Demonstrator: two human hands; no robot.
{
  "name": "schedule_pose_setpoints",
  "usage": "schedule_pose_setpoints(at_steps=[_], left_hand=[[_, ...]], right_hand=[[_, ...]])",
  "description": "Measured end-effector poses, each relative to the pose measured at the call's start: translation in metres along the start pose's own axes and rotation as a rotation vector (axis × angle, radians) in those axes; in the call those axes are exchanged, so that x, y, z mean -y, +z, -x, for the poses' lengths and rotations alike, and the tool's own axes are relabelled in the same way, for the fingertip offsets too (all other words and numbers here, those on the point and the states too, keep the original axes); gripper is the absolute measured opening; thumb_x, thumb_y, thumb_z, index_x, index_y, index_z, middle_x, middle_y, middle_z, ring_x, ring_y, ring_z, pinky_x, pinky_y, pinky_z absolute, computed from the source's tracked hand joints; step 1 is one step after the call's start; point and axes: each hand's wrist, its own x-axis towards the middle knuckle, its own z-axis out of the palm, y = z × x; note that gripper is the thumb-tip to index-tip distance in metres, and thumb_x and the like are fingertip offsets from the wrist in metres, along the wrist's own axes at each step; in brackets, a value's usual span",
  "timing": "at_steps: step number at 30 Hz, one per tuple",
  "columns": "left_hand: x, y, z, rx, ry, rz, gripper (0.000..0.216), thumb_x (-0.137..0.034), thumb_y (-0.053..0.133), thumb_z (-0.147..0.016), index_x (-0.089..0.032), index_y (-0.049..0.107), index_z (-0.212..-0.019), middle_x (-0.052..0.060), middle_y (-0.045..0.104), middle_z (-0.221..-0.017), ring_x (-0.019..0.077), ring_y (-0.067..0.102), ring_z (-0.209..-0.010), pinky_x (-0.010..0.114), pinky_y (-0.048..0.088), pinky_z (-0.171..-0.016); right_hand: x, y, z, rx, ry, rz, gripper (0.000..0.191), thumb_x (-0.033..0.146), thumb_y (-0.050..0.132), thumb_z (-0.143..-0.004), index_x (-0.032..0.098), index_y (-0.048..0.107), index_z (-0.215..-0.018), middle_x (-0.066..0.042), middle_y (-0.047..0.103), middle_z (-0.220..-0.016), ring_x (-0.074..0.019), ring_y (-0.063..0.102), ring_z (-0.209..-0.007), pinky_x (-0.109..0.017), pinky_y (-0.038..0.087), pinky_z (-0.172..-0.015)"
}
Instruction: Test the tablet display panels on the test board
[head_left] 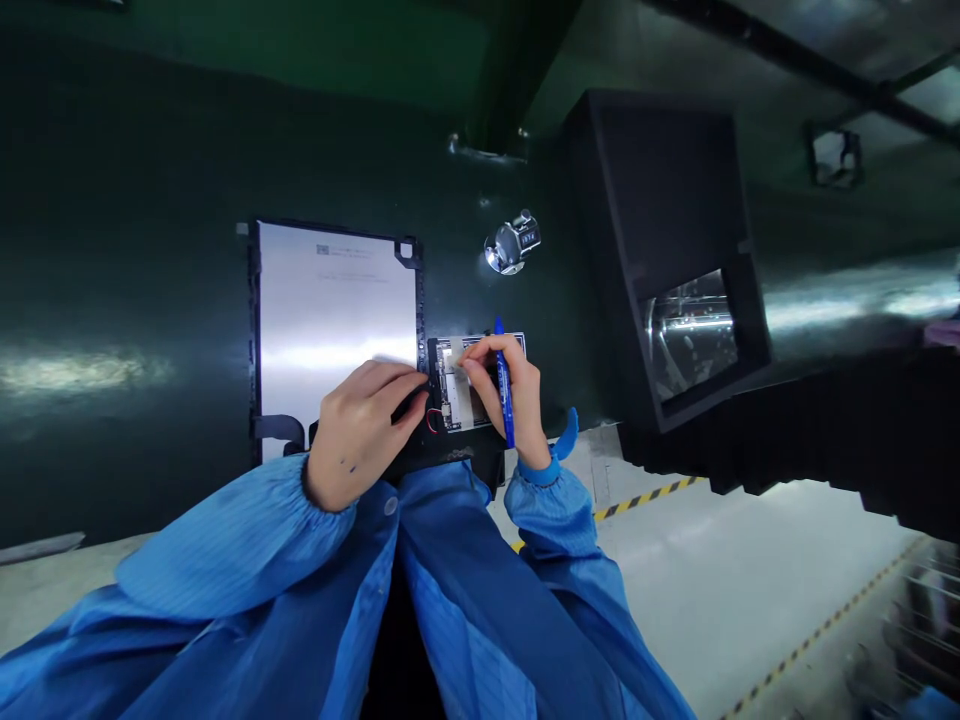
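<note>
A: What are the hands on?

B: The left hand (364, 430) sits at the lower middle of the frame, its fingers pressed together and curled, with the fingertips (416, 400) on a black edge. Whether they grip it, I cannot tell. That edge borders a flat electronic assembly of silver metal plates and a small green-and-black circuit board (457, 385), just below the frame's centre.

A: And the other hand?

B: The right hand (510, 390) is on that assembly too, with its thumb and fingers bent and their tips (469, 355) touching the silver plates. A slim blue marker pen (508, 420) is held upright against the palm side, its tip end pointing up past the hand.

A: What lies around them?

B: A thin red wire loop (433, 420) shows between the hands. Just left of the assembly lies a large silver-backed rectangular panel in a thin black frame (334, 310). Both rest on a dark green work surface (127, 200).

A: Anything further up?

B: A small chrome tally counter (514, 242) stands above the right hand, and a tall matte black rectangular block (660, 220) rises at the right. Blue striped sleeves (225, 540) fill the bottom of the frame.
</note>
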Motion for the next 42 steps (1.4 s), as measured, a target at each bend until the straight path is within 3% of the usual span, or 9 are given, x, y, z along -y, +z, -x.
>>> schedule_pose_setpoints(at_steps=[8,27,42], left_hand=[[0.0018,0.0007,0.0014,0.002,-0.001,0.047,0.015,-0.013,0.061,-0.091,-0.021,0.073,-0.096,0.004,0.077,-0.095,0.0203,0.071,-0.085,0.032,0.059,-0.076],[0.0028,0.0036,0.0034,0.015,0.072,0.024,0.013,-0.013,0.061,-0.092,-0.020,0.072,-0.095,0.005,0.077,-0.091,0.0202,0.071,-0.080,0.032,0.058,-0.072],[0.0052,0.0019,0.0017,0.035,0.095,0.164,0.018,-0.013,0.058,-0.095,-0.021,0.074,-0.094,0.005,0.079,-0.098,0.0188,0.074,-0.086,0.031,0.061,-0.080]], right_hand=[[-0.0004,-0.0005,-0.0003,0.001,-0.001,0.002,0.007,0.031,0.062,-0.095,0.025,0.059,-0.094,0.003,0.064,-0.089,-0.0120,0.060,-0.079,-0.030,0.049,-0.080],[0.0029,-0.0022,-0.0050,0.057,-0.086,0.121,0.006,0.023,0.066,-0.090,0.024,0.060,-0.090,0.003,0.062,-0.083,-0.0126,0.058,-0.077,-0.028,0.047,-0.075],[0.0009,-0.0027,-0.0045,0.068,-0.097,0.115,0.008,0.022,0.067,-0.090,0.024,0.059,-0.092,0.003,0.061,-0.084,-0.0122,0.058,-0.078,-0.027,0.046,-0.075]])
